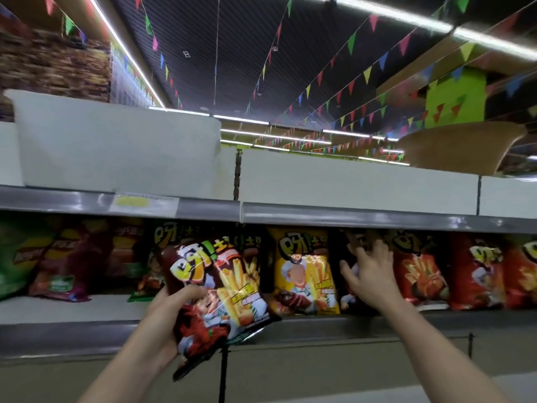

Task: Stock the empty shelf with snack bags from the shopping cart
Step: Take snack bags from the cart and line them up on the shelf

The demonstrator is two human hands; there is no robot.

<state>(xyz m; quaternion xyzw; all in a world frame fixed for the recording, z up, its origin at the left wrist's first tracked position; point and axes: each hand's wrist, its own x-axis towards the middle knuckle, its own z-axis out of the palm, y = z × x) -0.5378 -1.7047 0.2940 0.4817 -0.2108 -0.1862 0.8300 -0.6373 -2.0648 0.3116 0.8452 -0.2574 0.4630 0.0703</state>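
My left hand (171,312) grips a dark red and black snack bag (220,289) with fries printed on it, held up in front of the shelf (66,311). My right hand (370,274) reaches into the shelf with spread fingers and touches a dark bag (348,298) standing between a yellow bag (305,280) and red bags (421,274). More snack bags stand along the shelf, green and maroon ones (61,266) at the left. The shopping cart is out of view.
A grey price rail (348,216) runs just above the bags, with a yellow label (133,202) at the left. On the upper shelf sit a white tub (116,146) and a brown basket (453,149). Bare shelf surface shows at the lower left.
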